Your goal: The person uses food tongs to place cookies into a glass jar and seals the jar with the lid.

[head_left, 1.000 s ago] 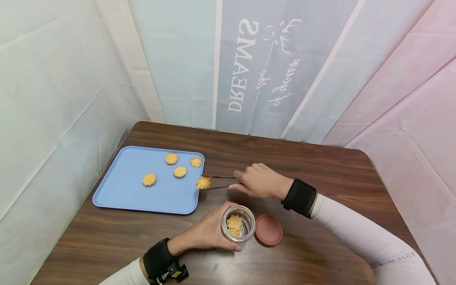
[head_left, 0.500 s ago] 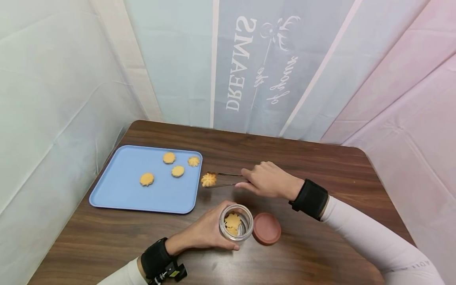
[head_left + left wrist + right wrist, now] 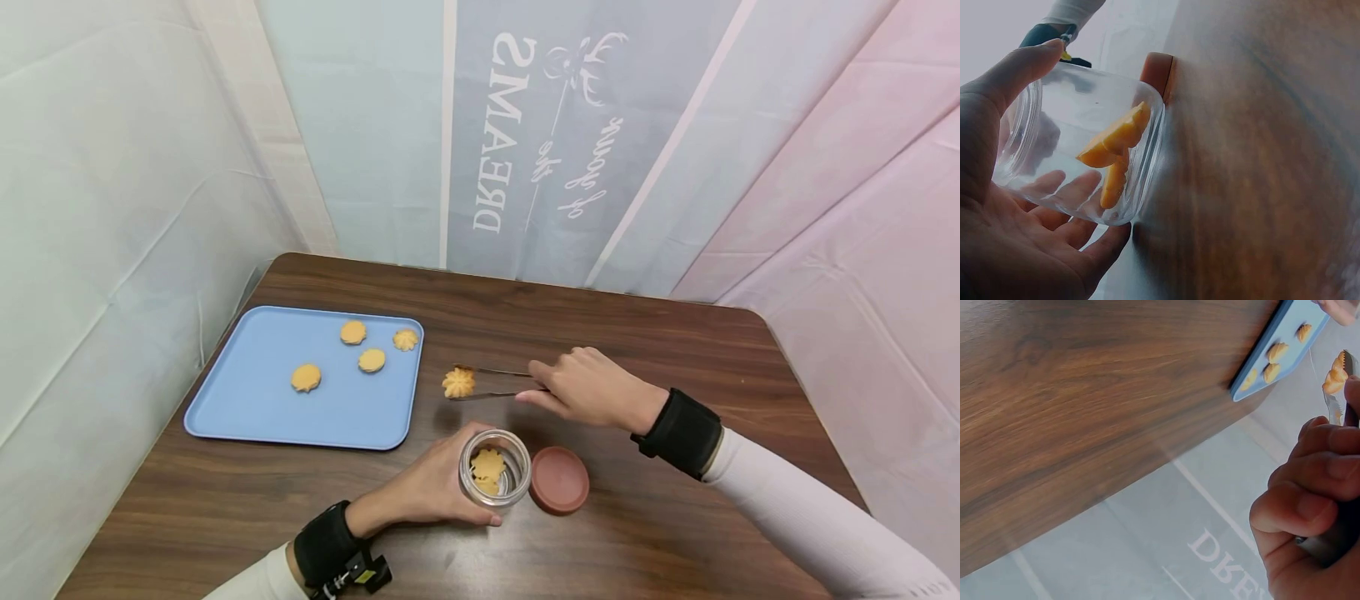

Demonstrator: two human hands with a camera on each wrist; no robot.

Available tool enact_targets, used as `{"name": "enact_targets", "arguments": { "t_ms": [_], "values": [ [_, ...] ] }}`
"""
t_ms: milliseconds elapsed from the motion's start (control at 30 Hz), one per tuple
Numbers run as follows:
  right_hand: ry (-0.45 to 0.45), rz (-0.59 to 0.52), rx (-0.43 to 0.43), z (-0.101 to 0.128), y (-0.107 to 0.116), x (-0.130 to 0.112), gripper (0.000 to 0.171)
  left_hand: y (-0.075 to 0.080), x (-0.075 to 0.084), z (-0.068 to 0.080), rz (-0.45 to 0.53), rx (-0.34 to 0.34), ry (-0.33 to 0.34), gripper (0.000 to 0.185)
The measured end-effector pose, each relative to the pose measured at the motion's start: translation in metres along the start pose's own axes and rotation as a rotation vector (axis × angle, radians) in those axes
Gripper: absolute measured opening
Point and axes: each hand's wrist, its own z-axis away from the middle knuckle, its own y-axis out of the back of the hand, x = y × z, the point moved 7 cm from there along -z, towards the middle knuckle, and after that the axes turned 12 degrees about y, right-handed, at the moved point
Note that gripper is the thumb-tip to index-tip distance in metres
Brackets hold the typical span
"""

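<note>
Far left on the wooden counter: blue tray, four yellow flower-shaped cookies lying loose on it, well apart from the action. Just right of the tray edge, hanging above bare wood: one more cookie, pinched between the tips of metal tongs. Nearer, a little right of that: clear glass jar, mouth open and facing up, a couple of cookies leaning inside, plain in the left wrist view. Left hand wrapped around the jar wall, thumb on one side and fingers cupping the other, steadying it on the counter. Touching or just beside the jar on its right: terracotta-coloured lid, lying flat and off. Further right and a bit farther back: right hand, fingers curled tight around the tongs handles, squeezing them closed on the cookie; right wrist view confirms the grip.

Step in hand, by the look of it: carrying a cookie from tray to jar, midway, with the cookie past the tray and not yet over the jar mouth. Next move likely calls for swinging the tips nearer until centred above the narrow opening, then easing the squeeze so the cookie drops in without catching the rim.

Writing: backdrop behind the counter shows mirrored lettering, "DREAMS" legible in reverse, script beside it roughly "of the" and "enough", not certain. No label visible on jar or lid.
</note>
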Motion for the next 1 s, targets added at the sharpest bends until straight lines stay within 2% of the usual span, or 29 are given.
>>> {"name": "enact_targets", "arguments": {
  "t_ms": [200, 667, 1000],
  "values": [
    [-0.025, -0.016, 0.026, 0.014, 0.005, 0.001, 0.039, 0.0, -0.001, 0.001, 0.003, 0.001, 0.014, 0.09],
    [-0.03, -0.01, 0.073, 0.041, 0.023, -0.008, 0.044, 0.0, 0.0, 0.0, -0.025, 0.026, -0.002, 0.092],
    [-0.025, -0.034, 0.064, 0.055, 0.019, -0.016, 0.043, 0.0, -0.001, 0.0, -0.004, 0.011, -0.002, 0.092]
  ]
}}
